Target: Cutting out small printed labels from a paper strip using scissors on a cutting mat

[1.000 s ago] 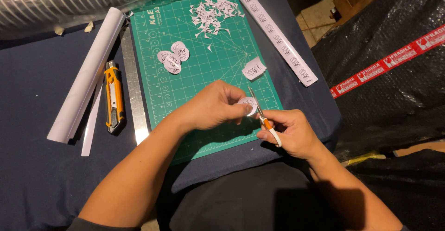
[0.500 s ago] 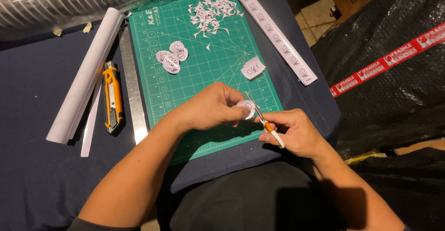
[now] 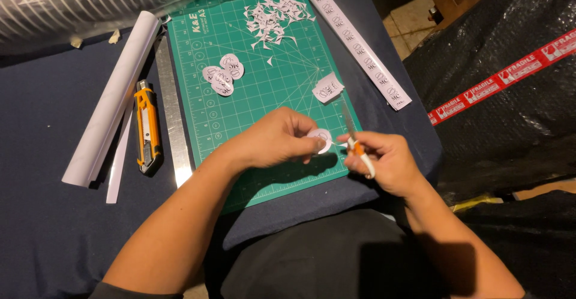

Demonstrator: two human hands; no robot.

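Pinching a small round paper label (image 3: 320,138) between the fingertips of our left hand (image 3: 273,138), we are holding it just above the lower right part of the green cutting mat (image 3: 240,95), near the middle of the frame. Our right hand (image 3: 384,161) is gripping a small pair of scissors (image 3: 355,144) with orange and white handles, closed around those handles. The blades are pointing up the frame and slightly left, their long axis running almost upright, and they are sitting just to the right of the label, apart from its edge. So the label is lying directly left of the scissors, with the left hand on it and the right hand the farther one.

Against the frame half a second back, the scissors are standing more upright and are shifted right, away from the label, where earlier the blades were lying against its right edge. The left hand and label are hardly moving.

Higher up, cut round labels (image 3: 223,74), paper scraps (image 3: 273,14) and a printed strip (image 3: 359,46) are lying in place.
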